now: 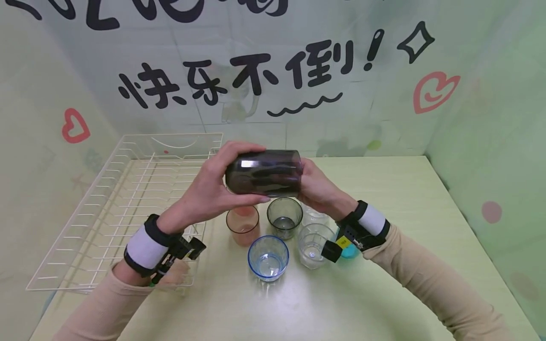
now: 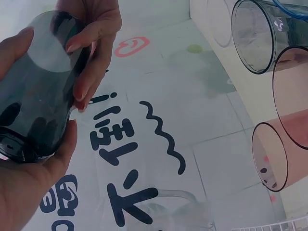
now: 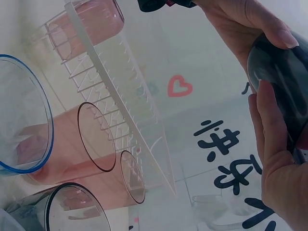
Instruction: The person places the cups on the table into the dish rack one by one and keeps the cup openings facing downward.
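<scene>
A dark glass tumbler (image 1: 264,174) is held sideways above the surface (image 1: 222,312), its long axis running left to right, the left end gripped by the left hand (image 1: 209,187), the right end by the right hand (image 1: 322,190).

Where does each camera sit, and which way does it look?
Head: worn on the head, looking forward and down at the dark cup and blue-rimmed cup; left hand, right hand and sleeves show.
Left wrist: on that wrist, looking past the dark cup at the lettered wall; parts of both hands show.
Right wrist: on that wrist, looking past pink cups and the white rack toward the lettered wall; parts of both hands show.
Shared: both wrist views show the dark cup, both hands and the lettered wall.
</scene>
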The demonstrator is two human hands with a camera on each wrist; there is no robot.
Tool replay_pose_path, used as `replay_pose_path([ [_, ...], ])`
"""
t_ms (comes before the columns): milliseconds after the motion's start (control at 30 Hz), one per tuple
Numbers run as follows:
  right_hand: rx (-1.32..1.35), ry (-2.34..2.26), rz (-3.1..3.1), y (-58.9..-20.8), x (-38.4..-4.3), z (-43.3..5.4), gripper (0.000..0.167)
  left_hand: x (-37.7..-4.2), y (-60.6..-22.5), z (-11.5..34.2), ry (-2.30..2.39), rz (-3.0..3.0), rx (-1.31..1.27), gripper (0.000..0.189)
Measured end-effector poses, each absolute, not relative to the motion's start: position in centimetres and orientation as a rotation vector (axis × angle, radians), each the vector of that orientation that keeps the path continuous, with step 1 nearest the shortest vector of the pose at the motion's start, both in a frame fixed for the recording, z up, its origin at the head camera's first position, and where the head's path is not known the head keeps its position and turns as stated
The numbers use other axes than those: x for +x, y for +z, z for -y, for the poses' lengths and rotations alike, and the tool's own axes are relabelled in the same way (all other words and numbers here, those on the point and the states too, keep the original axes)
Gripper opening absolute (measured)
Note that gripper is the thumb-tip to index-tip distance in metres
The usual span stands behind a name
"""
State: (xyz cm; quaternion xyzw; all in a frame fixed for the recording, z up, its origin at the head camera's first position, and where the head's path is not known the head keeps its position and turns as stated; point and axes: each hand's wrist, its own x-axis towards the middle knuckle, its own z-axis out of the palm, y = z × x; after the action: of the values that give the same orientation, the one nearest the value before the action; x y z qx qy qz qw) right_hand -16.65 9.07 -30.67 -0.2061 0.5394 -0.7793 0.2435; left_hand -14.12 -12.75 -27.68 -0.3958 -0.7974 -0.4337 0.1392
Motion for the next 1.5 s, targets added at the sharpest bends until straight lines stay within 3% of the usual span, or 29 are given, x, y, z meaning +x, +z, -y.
replay_pose_path([
  [67,-0.542,-2.104,-1.509,-30.6,-16.7,-9.1,0.02,-14.1,-27.7,12.9,-1.259,2.314,-1.135,0.075],
  [333,-0.544,-2.032,-1.6,-30.9,-17.1,-9.5,0.044,-14.2,-27.7,13.8,-1.255,2.362,-1.079,0.076],
  [733,-0.456,-1.961,-1.783,-30.1,-17.7,-11.0,0.039,-14.2,-26.4,16.3,-1.199,2.411,-0.967,0.079],
  [1500,-0.269,-1.761,-2.19,-29.8,-19.0,-14.3,0.032,-12.8,-24.8,22.3,-0.809,2.627,-0.447,0.069],
])
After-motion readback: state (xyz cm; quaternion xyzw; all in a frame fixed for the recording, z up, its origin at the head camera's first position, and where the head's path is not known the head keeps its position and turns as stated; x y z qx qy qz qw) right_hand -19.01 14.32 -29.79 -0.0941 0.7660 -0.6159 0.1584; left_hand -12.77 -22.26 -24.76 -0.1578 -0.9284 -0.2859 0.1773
